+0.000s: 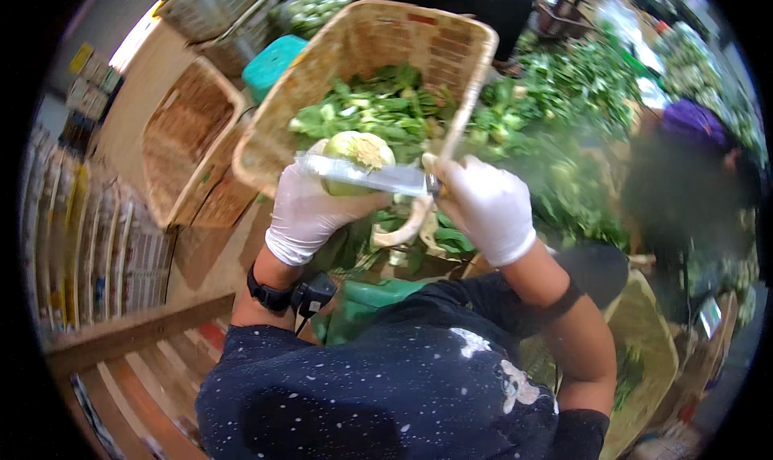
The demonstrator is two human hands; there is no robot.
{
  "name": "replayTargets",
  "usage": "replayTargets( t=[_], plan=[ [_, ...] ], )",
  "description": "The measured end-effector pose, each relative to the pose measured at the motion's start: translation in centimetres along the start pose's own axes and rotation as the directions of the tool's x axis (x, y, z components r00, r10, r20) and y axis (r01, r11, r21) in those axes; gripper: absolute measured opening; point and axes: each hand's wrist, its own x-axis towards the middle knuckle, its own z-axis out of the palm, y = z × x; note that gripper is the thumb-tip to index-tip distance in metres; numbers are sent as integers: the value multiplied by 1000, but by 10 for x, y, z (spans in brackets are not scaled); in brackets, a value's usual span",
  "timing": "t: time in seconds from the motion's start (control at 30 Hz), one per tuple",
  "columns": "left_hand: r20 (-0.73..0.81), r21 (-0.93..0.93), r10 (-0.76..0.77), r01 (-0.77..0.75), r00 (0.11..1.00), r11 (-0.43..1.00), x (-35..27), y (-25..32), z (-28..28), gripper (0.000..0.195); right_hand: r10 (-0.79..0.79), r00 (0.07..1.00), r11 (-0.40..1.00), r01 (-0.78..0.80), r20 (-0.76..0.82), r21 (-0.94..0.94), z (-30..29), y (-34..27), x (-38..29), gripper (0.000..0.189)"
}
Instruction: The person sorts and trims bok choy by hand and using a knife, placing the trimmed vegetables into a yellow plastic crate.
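My left hand, in a white glove, holds a round pale-green vegetable, possibly a cabbage head, with its cut stem end up. A knife is gripped by its handle in my gloved right hand. Its broad blade points left and lies across the vegetable, below the stem end; whether it is cutting in cannot be seen. Just beyond stands a stained, pale plastic crate with loose green leaves inside. Below the knife is a curved pale trimming among more leaves.
Another worn crate stands at left, near a turquoise container. Leafy greens are heaped at right. A green plastic object is before my body; a yellowish crate is lower right. A dark-clothed person is beyond the crate.
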Motion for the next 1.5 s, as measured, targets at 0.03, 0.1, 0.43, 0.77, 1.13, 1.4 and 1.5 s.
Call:
replayTargets(
  t=[0.03, 0.1, 0.43, 0.77, 1.13, 1.4, 1.5],
  plan=[
    [-100, -61, 3, -9, 995, 998, -7, -5, -12, 39, -13, 1000, 999, 13, -10, 40, 20, -4, 13, 34],
    [-211, 24, -42, 48, 977, 999, -9, -18, -35, 43, 29, 997, 999, -30, 71, 13, 47, -21, 38, 22],
    [-375, 360, -113, 257, 920, 897, 4, -47, -45, 36, 206, 895, 977, -213, 396, -25, 52, -39, 71, 15],
    [-307, -32, 82, -96, 948, 995, -5, -47, -64, 76, 635, 526, 772, -426, 566, -471, 43, 81, 16, 31],
    [167, -566, -127, 201, 978, 800, 161, -71, 179, 39, 961, 205, 116, -908, 187, 402, -185, 66, -182, 22],
    [463, -140, -374, 483, 803, 865, 272, -124, 330, 39, 876, -404, -301, -885, -263, 356, -319, -26, -467, 21],
    [257, -268, -447, 507, 857, 819, 224, -42, 412, 50, 553, -707, -443, -698, -442, 562, -340, -67, -570, 26]
  ],
)
